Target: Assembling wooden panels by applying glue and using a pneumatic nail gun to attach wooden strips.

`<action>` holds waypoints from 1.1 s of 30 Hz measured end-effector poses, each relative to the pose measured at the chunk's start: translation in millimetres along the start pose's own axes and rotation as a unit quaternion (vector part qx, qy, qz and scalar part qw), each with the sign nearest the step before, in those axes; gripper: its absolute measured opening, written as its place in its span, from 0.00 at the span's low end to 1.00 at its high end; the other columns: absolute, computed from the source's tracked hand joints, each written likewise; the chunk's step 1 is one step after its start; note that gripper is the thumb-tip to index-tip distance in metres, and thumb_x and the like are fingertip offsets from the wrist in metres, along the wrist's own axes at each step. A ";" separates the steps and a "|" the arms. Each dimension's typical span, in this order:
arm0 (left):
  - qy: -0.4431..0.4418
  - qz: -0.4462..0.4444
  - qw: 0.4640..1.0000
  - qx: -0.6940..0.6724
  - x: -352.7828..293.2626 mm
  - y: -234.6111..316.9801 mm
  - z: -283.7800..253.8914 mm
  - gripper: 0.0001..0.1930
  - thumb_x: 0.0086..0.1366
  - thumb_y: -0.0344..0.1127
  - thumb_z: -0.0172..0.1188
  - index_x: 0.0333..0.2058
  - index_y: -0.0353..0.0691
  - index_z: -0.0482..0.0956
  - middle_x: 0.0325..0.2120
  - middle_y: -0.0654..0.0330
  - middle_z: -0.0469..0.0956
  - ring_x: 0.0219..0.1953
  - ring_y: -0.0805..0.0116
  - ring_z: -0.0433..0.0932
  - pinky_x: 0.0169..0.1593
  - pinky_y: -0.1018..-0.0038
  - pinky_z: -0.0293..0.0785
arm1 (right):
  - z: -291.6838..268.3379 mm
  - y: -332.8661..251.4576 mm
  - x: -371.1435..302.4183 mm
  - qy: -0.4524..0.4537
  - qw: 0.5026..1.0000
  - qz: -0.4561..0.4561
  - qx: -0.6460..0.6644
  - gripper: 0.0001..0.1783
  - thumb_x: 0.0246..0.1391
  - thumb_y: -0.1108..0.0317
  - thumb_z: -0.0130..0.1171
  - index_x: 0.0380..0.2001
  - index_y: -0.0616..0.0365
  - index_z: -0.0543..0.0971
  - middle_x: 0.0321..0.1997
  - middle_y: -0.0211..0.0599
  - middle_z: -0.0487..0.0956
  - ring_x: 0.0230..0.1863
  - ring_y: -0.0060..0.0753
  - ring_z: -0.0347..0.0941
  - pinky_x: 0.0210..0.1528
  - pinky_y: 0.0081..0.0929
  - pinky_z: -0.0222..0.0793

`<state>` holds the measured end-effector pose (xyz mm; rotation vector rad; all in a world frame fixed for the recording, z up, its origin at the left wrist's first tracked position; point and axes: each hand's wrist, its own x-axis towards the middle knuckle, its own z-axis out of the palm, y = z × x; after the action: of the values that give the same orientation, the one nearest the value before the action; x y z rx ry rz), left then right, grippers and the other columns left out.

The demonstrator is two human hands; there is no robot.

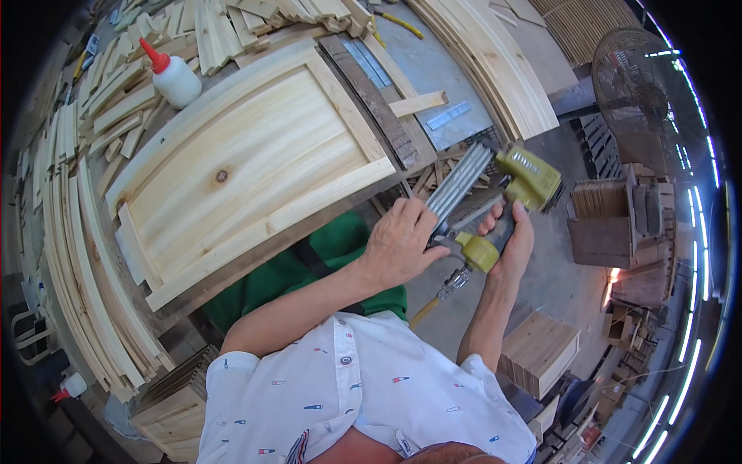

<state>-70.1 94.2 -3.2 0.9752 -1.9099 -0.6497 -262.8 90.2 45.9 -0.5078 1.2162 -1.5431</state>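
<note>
A yellow-green pneumatic nail gun (533, 176) is held up over the right front of the workbench, its long grey magazine slanting up and away. My right hand (516, 243) is wrapped round its dark handle. At the near end of the magazine (457, 189), the fingers of my left hand (398, 240) are closed over it, partly hiding that end. A yellow air hose (423, 313) hangs from the metal fitting below the handle. To the left of the gun lies a framed wooden panel (255, 147), with pale strips along its edges and a dark knot.
A white glue bottle (176, 81) with a red nozzle stands behind the panel. Piles of wood strips (116, 108) crowd the far left; long boards (495, 69) lie at the far right. Silver strips (448, 116) rest on a blue-grey surface. A large fan (632, 81) stands at right.
</note>
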 end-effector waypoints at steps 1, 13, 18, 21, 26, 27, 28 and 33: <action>-0.013 0.001 1.000 0.008 -3.7 -1.1 2.6 0.21 0.44 0.38 0.73 0.32 0.36 0.72 0.32 0.53 0.67 0.37 0.53 0.69 0.38 0.64 0.70 | -3.7 5.5 -2.3 0.012 1.000 0.009 0.004 0.12 0.62 0.61 0.50 0.33 0.61 0.69 0.26 0.36 0.73 0.22 0.28 0.70 0.23 0.27 0.69; -0.025 0.006 0.999 0.042 -3.0 -5.6 11.2 0.16 0.45 0.36 0.72 0.22 0.39 0.70 0.24 0.56 0.67 0.30 0.56 0.67 0.32 0.64 0.67 | -22.0 26.5 3.3 0.044 0.994 0.002 0.102 0.12 0.62 0.62 0.51 0.35 0.60 0.68 0.27 0.36 0.73 0.23 0.29 0.69 0.24 0.29 0.70; -0.086 0.026 0.993 0.073 -20.9 10.2 -15.1 0.14 0.44 0.35 0.71 0.23 0.40 0.73 0.23 0.57 0.68 0.30 0.58 0.68 0.32 0.67 0.68 | -35.6 11.7 12.7 0.032 0.993 0.032 0.112 0.14 0.63 0.59 0.49 0.35 0.60 0.68 0.26 0.34 0.71 0.23 0.27 0.67 0.26 0.25 0.68; -0.184 0.029 0.981 0.060 -37.3 11.1 -43.7 0.13 0.44 0.33 0.70 0.26 0.39 0.75 0.24 0.57 0.69 0.31 0.58 0.69 0.33 0.68 0.69 | -64.1 6.8 28.6 0.062 0.986 0.012 0.156 0.13 0.63 0.59 0.49 0.35 0.59 0.69 0.28 0.33 0.71 0.25 0.25 0.67 0.27 0.25 0.68; -0.133 0.097 0.983 0.080 60.0 -4.1 -30.5 0.08 0.51 0.31 0.64 0.29 0.38 0.76 0.25 0.56 0.70 0.33 0.55 0.72 0.35 0.64 0.71 | -77.2 13.1 29.8 0.065 0.976 0.018 0.205 0.13 0.63 0.59 0.50 0.40 0.58 0.68 0.28 0.33 0.71 0.25 0.25 0.65 0.27 0.24 0.67; -0.094 0.104 0.987 0.074 85.7 -16.4 -18.2 0.07 0.52 0.31 0.63 0.29 0.38 0.75 0.26 0.55 0.71 0.33 0.54 0.73 0.35 0.63 0.72 | -73.0 15.6 28.4 0.063 0.975 0.028 0.211 0.13 0.62 0.59 0.50 0.41 0.58 0.68 0.28 0.33 0.71 0.25 0.25 0.65 0.27 0.24 0.67; -0.099 0.088 0.985 0.113 107.2 -30.3 -5.6 0.06 0.53 0.30 0.62 0.29 0.37 0.76 0.28 0.53 0.72 0.35 0.52 0.74 0.36 0.61 0.72 | -64.3 16.6 26.1 0.065 0.974 0.036 0.215 0.13 0.63 0.59 0.50 0.41 0.58 0.68 0.28 0.33 0.71 0.25 0.26 0.66 0.27 0.25 0.68; -0.094 0.052 0.956 0.273 162.5 -85.2 42.7 0.04 0.53 0.28 0.59 0.29 0.35 0.79 0.32 0.48 0.76 0.39 0.51 0.77 0.40 0.61 0.76 | -44.6 27.4 23.3 0.036 0.977 0.055 0.205 0.14 0.63 0.59 0.48 0.34 0.60 0.69 0.26 0.35 0.71 0.24 0.28 0.67 0.26 0.28 0.68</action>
<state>-126.5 -85.4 -11.7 1.1673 -2.3580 -0.1475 -294.4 90.6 -1.8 -0.1116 0.9263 -1.6701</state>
